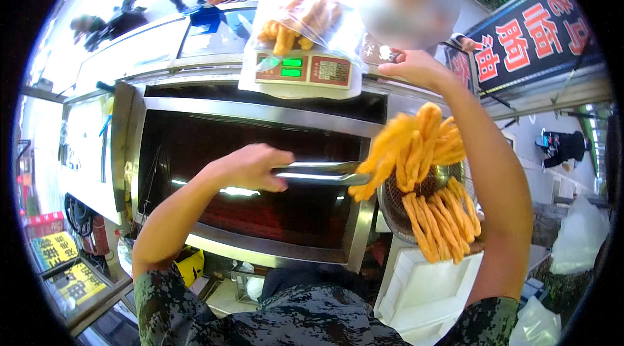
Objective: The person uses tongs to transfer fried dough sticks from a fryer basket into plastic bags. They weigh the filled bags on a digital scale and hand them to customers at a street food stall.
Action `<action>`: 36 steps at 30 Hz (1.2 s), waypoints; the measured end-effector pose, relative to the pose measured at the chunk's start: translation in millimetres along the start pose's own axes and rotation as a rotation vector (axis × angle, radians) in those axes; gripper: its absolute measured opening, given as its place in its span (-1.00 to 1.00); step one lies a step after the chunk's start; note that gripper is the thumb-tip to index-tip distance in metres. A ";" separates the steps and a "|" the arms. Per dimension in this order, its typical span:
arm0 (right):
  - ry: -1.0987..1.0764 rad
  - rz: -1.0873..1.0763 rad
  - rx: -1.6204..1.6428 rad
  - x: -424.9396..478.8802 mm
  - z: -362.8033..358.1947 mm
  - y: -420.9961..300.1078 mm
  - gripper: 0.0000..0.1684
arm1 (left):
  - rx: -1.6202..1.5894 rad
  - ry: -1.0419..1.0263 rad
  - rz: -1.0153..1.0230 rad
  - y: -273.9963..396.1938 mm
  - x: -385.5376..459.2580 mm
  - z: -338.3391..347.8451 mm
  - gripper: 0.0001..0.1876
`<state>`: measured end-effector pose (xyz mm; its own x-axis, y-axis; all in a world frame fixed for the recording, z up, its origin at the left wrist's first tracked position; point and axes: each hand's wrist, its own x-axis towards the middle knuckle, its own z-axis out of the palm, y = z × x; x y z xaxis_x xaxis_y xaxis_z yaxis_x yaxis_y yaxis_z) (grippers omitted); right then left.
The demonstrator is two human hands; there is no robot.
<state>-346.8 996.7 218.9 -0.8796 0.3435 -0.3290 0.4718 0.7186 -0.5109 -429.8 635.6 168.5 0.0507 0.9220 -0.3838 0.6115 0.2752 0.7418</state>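
My left hand (253, 168) is closed on a pair of metal tongs (321, 173), whose tips grip a slightly blurred fried dough stick (390, 146) over a round wire basket. More fried dough sticks (441, 219) lie in and across the basket. My right hand (414, 66) reaches past them to the counter's far edge, right of a digital scale; its thumb and fingers are close together near a small shiny thing, and whether it holds that cannot be told. On the scale (246, 70) rests a clear plastic bag (331, 19) with fried dough sticks inside.
A wide steel-framed vat of dark oil (243, 151) lies before me. A white tray (429, 287) stands below the basket at right. One person (409, 5) stands close across the counter; others are farther off. A sign board (531, 39) and plastic bags (580, 239) are at right.
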 end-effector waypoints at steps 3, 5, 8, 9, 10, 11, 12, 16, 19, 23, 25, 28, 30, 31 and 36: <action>0.145 0.045 -0.135 33.5 20.4 22.2 0.18 | -0.196 0.020 -0.146 -35.4 -53.1 -0.4 -0.67; 0.261 0.070 -0.213 49.5 57.9 5.9 0.30 | -0.279 0.058 -0.344 -48.2 -81.8 -9.3 -0.71; 0.524 0.134 -0.268 70.8 109.6 6.7 0.06 | -0.553 0.015 -0.568 -56.6 -83.9 -30.2 -0.79; 0.591 0.141 -0.197 86.4 116.8 18.9 -0.08 | -0.583 -0.030 -0.638 -55.3 -74.5 -43.0 -0.80; 0.702 0.104 -0.040 101.8 116.7 31.2 -0.21 | -0.517 -0.045 -0.638 -58.9 -63.7 -51.3 -0.79; 0.801 0.058 0.123 116.5 115.5 40.9 -0.34 | -0.397 -0.054 -0.535 -89.6 -56.7 -50.2 -0.76; 0.899 0.035 0.273 122.5 116.0 52.0 -0.45 | -0.472 -0.107 -0.585 -89.9 -39.0 -68.7 -0.75; 0.876 -0.014 0.891 97.6 89.7 21.5 -0.61 | -0.356 -0.170 -0.782 -51.5 23.9 -164.1 -0.74; 0.817 0.067 0.860 92.0 97.5 42.7 -0.59 | -0.182 -0.047 -0.724 -52.3 81.5 -228.0 -0.79; 0.821 0.025 0.533 94.8 146.4 78.0 -0.58 | -0.023 -0.015 -0.831 -35.5 161.6 -286.4 -0.75; 0.694 0.090 0.647 88.6 159.9 54.6 -0.59 | 0.051 -0.031 -0.872 -49.0 184.2 -292.7 -0.72; 0.556 0.128 0.842 92.0 161.7 41.0 -0.54 | 0.081 0.069 -0.838 -47.8 194.1 -283.9 -0.63; 0.507 0.097 0.882 90.1 158.8 33.6 -0.52 | 0.091 0.127 -0.863 -32.1 178.1 -279.0 -0.58; 0.504 0.098 0.827 91.5 158.6 32.2 -0.53 | 0.175 0.182 -0.807 -31.9 166.6 -273.7 -0.58; 0.494 0.092 0.701 98.6 160.6 23.6 -0.67 | 0.408 0.232 -0.699 -26.8 66.7 -244.9 -0.42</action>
<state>-412.7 950.4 46.8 -0.6853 0.7223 -0.0932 0.3281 0.1919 -0.9249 -636.2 756.4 257.7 -0.5820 0.6205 -0.5256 0.6814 0.7249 0.1011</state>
